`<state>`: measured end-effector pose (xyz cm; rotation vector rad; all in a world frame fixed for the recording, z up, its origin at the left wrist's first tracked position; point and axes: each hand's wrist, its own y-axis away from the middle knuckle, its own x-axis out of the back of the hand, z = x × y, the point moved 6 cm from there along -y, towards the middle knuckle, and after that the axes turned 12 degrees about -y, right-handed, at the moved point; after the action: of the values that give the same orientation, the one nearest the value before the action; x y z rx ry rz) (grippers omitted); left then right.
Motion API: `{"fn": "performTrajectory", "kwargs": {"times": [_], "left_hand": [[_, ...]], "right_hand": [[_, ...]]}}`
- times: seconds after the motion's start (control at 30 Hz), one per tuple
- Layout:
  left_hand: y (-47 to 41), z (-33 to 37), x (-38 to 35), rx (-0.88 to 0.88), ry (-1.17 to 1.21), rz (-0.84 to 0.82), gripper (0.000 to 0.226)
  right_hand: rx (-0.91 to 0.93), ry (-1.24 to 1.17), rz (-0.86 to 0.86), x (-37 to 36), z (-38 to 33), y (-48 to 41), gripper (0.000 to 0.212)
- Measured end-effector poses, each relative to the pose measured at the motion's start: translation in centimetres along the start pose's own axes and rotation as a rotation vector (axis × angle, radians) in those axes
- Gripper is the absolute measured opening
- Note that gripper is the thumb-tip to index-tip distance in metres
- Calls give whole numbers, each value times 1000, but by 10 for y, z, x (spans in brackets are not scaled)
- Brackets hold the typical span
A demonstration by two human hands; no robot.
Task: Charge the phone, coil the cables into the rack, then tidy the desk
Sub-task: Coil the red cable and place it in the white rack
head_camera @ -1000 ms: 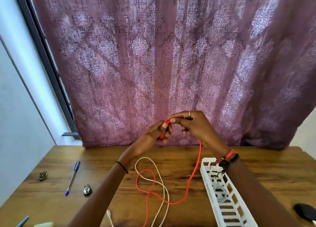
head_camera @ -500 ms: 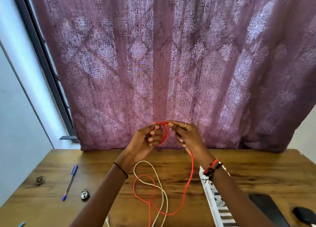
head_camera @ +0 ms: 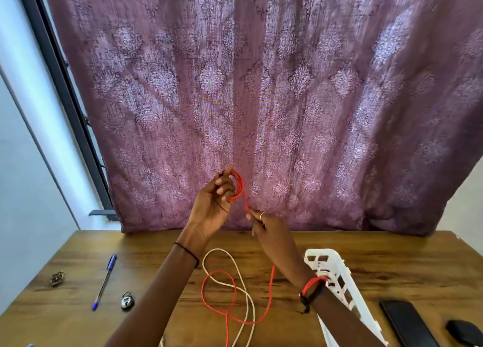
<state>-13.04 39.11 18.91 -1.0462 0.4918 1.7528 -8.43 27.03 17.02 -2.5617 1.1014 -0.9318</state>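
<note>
The left hand (head_camera: 211, 208) grips the coiled red cable (head_camera: 240, 187); the right hand (head_camera: 271, 233) pinches its loose strand. Best to feed even, untwisted turns.

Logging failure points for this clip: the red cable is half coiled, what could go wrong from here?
Slack of the red cable crosses the white cable on the desk; pulling it in may snag or drag the white one. The left hand holds the loops on its fingers; they may slip off as the right hand feeds more.

red cable (head_camera: 237, 187): part coiled above desk (head_camera: 392, 255), tail looped mid-desk
white cable (head_camera: 236, 267): loose, mid-desk
rack (head_camera: 337, 265): white, right side
phone (head_camera: 407, 323): dark, near-right corner
</note>
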Motion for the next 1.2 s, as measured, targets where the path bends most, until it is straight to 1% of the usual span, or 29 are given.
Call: {"fn": "performTrajectory", "kwargs": {"times": [0.03, 0.1, 0.2, 0.3, 0.4, 0.53, 0.6, 0.63, 0.7, 0.77, 0.83, 0.97, 1.1, 1.2], "left_hand": [[-2, 2, 0, -33, -49, 52, 27], [-4, 4, -3, -83, -140, 87, 32], [-6, 5, -12, -135, -336, 102, 33], [-8, 6, -20, -234, -625, 145, 31], [-7, 8, -30, -375, -957, 186, 20], [-7, 7, -37, -496, -1378, 144, 16], [-6, 9, -40, -568, -1581, 117, 35], [-5, 10, -42, -604, -1653, 101, 40], [-4, 13, -45, -648, -1778, 66, 43], [-4, 16, -44, -678, -1869, 39, 41], [-3, 19, -45, -692, -1903, -12, 39], [-3, 27, -44, -751, -1990, -73, 28], [-4, 29, -36, -686, -2082, -100, 37], [-3, 36, -33, -593, -2057, -92, 30]], "right_hand": [[20, 80, -18, -2, -3, 2, 32], [35, 189, -57, -5, -8, 4, 33], [12, 244, -86, -11, -14, 3, 34], [-9, 201, -112, -17, -19, 2, 28], [-70, 165, -135, -18, -23, 0, 21], [-128, 49, -129, -13, -31, -6, 17], [-141, 1, -98, -9, -32, -10, 14], [-141, -13, -81, -6, -33, -12, 13], [-127, -40, -49, -1, -35, -16, 13], [-109, -60, -31, 4, -39, -21, 14], [-100, -43, -11, 10, -40, -27, 15], [-81, -72, 35, 20, -40, -41, 12], [-40, -80, 39, 27, -44, -52, 13], [12, -99, 57, 32, -48, -57, 11]]}}
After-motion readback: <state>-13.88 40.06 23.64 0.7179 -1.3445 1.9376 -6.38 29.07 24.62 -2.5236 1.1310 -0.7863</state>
